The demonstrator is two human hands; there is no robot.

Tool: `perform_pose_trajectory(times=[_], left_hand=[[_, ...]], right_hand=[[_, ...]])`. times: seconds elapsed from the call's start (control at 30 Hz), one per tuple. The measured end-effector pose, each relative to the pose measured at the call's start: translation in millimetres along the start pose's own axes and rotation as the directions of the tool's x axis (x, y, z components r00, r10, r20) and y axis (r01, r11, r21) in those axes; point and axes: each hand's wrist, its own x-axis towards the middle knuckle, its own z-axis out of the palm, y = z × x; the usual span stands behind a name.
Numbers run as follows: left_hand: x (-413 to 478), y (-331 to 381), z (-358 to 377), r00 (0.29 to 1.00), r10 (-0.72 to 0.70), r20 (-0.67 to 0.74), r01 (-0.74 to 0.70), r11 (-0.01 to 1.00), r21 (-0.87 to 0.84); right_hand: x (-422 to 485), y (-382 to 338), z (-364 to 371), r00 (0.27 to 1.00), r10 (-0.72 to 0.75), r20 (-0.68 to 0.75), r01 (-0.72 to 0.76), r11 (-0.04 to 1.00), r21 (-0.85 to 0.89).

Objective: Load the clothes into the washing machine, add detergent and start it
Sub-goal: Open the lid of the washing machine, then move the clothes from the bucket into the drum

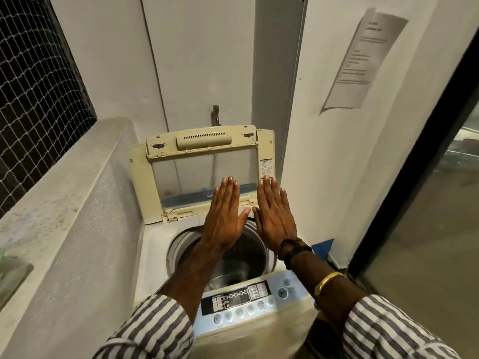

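A cream top-loading washing machine (pixel 155 244) stands in a narrow corner. Its hinged lid (pixel 197 164) with a clear window is raised upright against the wall. The round steel drum (pixel 241 265) is exposed below, and I see no clothes in the part that shows. My left hand (pixel 224 216) and my right hand (pixel 274 216) are held flat side by side over the drum, palms down, fingers straight and pointing at the lid, holding nothing. The control panel (pixel 241 299) with buttons lies at the machine's front edge between my forearms. No detergent is in view.
A concrete ledge (pixel 64 203) runs along the left under a netted window (pixel 33 86). A tap (pixel 215 115) sticks out of the wall behind the lid. A printed notice (pixel 363 60) hangs on the right wall, next to a dark-framed glass door (pixel 427 216).
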Motion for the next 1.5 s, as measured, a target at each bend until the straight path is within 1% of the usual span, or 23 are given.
perform_pose_trajectory(times=[0.23, 0.4, 0.47, 0.63, 0.83, 0.93, 1.1, 1.27, 1.37, 1.5], left_hand=[[-20.9, 57.6, 1.9, 1.000, -0.018, -0.001, 0.018, 0.999, -0.032], [-41.2, 103.3, 9.7, 1.000, -0.008, 0.012, 0.009, 0.997, -0.078], [-44.3, 118.1, 12.3, 0.999, -0.019, 0.025, 0.021, 0.995, -0.094], [-49.3, 154.5, 19.2, 1.000, 0.014, 0.011, -0.012, 0.991, -0.133], [-45.0, 183.0, 41.8, 0.998, 0.051, 0.036, -0.041, 0.971, -0.236], [-39.4, 196.6, 57.8, 0.993, 0.094, 0.065, -0.072, 0.959, -0.274], [-25.8, 215.2, 81.5, 0.988, 0.109, 0.108, -0.065, 0.935, -0.349], [0.4, 223.7, 105.4, 0.980, 0.157, 0.125, -0.101, 0.924, -0.369], [12.5, 229.8, 118.7, 0.973, 0.191, 0.128, -0.119, 0.895, -0.429], [19.9, 243.0, 134.6, 0.966, 0.196, 0.166, -0.078, 0.839, -0.538]], right_hand=[[-49.2, 27.5, -33.6, 1.000, -0.004, 0.008, 0.004, 1.000, -0.024], [-91.1, 50.9, -56.9, 1.000, 0.030, 0.001, -0.030, 0.999, -0.026], [-103.0, 59.2, -63.6, 0.999, 0.049, 0.006, -0.049, 0.999, -0.017], [-129.8, 80.0, -74.4, 0.994, 0.107, 0.031, -0.107, 0.994, -0.016], [-151.0, 108.8, -73.0, 0.973, 0.223, 0.057, -0.221, 0.974, -0.054], [-158.8, 124.9, -70.5, 0.953, 0.298, 0.058, -0.293, 0.952, -0.086], [-163.2, 151.1, -67.8, 0.918, 0.392, 0.063, -0.383, 0.917, -0.113], [-158.2, 170.6, -64.4, 0.877, 0.477, 0.052, -0.467, 0.873, -0.140], [-158.6, 180.3, -61.0, 0.847, 0.529, 0.046, -0.519, 0.843, -0.140], [-165.1, 190.2, -59.6, 0.805, 0.591, 0.048, -0.579, 0.801, -0.156]])
